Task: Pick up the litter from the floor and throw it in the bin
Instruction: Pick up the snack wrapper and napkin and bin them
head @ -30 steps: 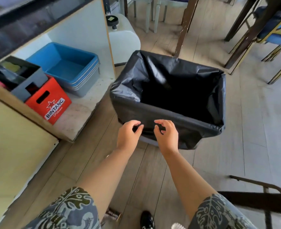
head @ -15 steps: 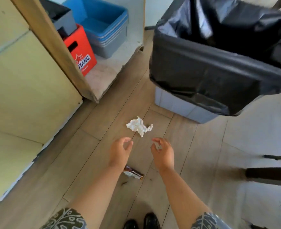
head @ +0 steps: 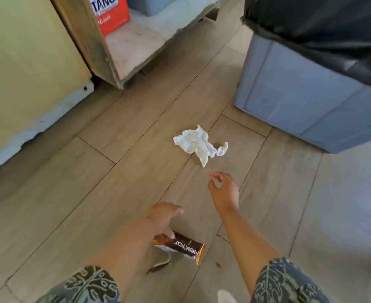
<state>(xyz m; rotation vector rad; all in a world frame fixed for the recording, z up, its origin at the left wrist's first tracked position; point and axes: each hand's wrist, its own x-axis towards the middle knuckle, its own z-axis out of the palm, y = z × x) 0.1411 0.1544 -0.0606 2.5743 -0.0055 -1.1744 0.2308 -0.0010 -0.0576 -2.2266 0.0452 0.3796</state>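
Reaching down with left hand (head: 160, 217) fingers spread over the wrapper (head: 185, 248), right hand (head: 224, 191) fingers curled loosely apart near the tissue (head: 198, 144), both lying unbinned beside the bin (head: 293, 95).

Both hands (head: 224, 191) loosely curled, empty

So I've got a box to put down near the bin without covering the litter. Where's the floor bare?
Bare floor lies left of the tissue, between it and the cabinet, and at the right, below the bin and beyond the right hand. It is crowded in the middle: tissue, both hands, and the wrapper at the left hand.
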